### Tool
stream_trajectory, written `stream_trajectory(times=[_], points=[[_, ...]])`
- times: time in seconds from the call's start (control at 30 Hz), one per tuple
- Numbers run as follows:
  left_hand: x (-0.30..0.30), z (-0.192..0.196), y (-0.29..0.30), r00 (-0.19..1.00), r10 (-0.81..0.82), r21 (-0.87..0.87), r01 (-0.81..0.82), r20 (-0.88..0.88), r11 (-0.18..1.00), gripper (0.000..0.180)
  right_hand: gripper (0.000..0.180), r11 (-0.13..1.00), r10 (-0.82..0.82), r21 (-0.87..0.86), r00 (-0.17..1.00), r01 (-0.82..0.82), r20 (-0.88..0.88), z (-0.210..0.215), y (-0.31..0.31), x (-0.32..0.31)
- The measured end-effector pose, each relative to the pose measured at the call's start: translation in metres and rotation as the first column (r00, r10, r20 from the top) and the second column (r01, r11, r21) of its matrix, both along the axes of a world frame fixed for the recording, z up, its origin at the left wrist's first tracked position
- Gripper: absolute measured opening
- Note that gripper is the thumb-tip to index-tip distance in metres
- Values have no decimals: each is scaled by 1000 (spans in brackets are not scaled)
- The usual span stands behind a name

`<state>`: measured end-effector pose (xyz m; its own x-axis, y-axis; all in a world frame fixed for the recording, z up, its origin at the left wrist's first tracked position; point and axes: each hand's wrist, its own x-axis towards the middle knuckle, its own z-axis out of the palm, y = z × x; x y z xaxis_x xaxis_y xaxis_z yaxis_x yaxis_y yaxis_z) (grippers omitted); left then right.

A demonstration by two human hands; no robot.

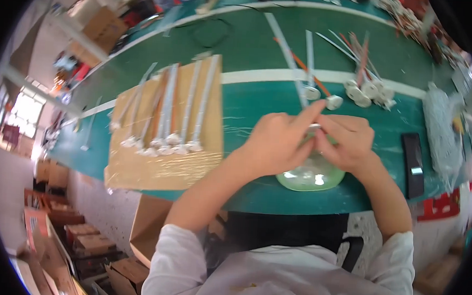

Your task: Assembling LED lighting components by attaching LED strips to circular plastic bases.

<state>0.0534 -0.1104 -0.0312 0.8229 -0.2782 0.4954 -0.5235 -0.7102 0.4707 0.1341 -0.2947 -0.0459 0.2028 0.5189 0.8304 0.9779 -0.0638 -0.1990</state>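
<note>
White part [314,127], detail blurred, is held between the narrowed fingers of the left hand [280,142] and right hand [349,140]. Beneath the fingers: green dish [313,182]. Just beyond them: white-ended sticks [333,102]. Left of them: cardboard sheet [128,169] on the table [254,98].

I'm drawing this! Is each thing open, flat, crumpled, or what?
Left hand: forefinger outstretched
Right hand: fingers curled
Small white piece: held between both hands
Green container: partly hidden
Row of strips: lying down
Cardboard sheet: flat
Black rectangular device: lying flat
Clear plastic: crumpled
Cardboard box: open
</note>
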Motion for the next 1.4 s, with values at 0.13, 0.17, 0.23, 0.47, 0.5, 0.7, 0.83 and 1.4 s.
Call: stream_trajectory(times=[0.13, 0.17, 0.23, 0.47, 0.5, 0.7, 0.83, 1.4], points=[[4, -18, 1, 989, -24, -14, 26, 146, 1000, 63, 32, 999, -30, 32, 999, 30, -14, 5, 7, -12], [5, -20, 0, 992, -13, -45, 19, 124, 999, 61, 30, 999, -32, 43, 999, 32, -17, 2, 7, -10], [8, -19, 1, 991, -33, -115, 49, 131, 992, 57, 29, 998, -48, 44, 998, 50, -33, -2, 7, -10], [7, -22, -8, 995, -36, -266, 58, 89, 962, 36, 23, 998, 44, 55, 978, -34, -206, -5, -1, -9], [6, -23, -10, 994, -8, -247, 34, 105, 968, 35, 23, 997, 47, 68, 983, -35, -176, -6, 0, -8], [7, -18, -6, 996, 37, -183, -22, 78, 983, 25, 22, 996, -35, 67, 968, 54, -249, 1, 5, -18], [17, -24, 6, 996, 89, -320, -85, 0, 943, 20, 15, 973, -222, -154, 897, 175, -381, 4, 0, -10], [25, -40, 6, 962, 63, -597, -214, -264, 773, 24, 17, 851, -131, -514, 902, -111, -410, -19, 7, -11]])
